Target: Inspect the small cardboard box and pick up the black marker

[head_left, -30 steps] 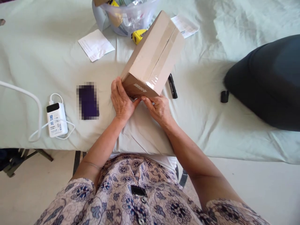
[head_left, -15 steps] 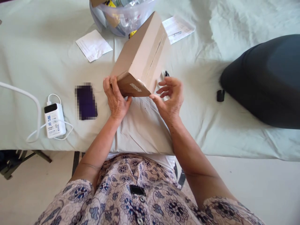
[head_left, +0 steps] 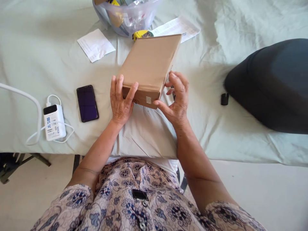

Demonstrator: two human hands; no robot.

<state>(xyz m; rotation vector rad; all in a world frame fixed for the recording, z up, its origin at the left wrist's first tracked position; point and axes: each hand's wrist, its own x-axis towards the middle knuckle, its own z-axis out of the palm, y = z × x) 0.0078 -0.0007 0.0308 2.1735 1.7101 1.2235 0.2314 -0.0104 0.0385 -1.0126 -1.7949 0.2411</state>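
Observation:
A closed brown cardboard box [head_left: 149, 61] is tilted over the cloth, its broad plain face turned up and a small white printed mark on its near side. My left hand [head_left: 122, 101] grips the near left corner, fingers over the top edge. At the near right corner, my right hand [head_left: 176, 96] holds the box with curled fingers along its right side and the thumb at the front. A small black object [head_left: 173, 93] lies mostly hidden behind the right fingers.
Beyond the box stand a clear plastic tub [head_left: 134, 19] of odds and ends, a yellow tape measure [head_left: 141, 34] and papers [head_left: 96, 45]. Left lie a phone [head_left: 87, 103] and a white power bank [head_left: 55, 123] with cable. Right are a black cap [head_left: 224, 99] and a large dark object [head_left: 269, 86].
The box has rolled so its broad face points up and its taped side has turned away to the right. Its far end has dropped, uncovering the tape measure. My right fingers have closed against its side.

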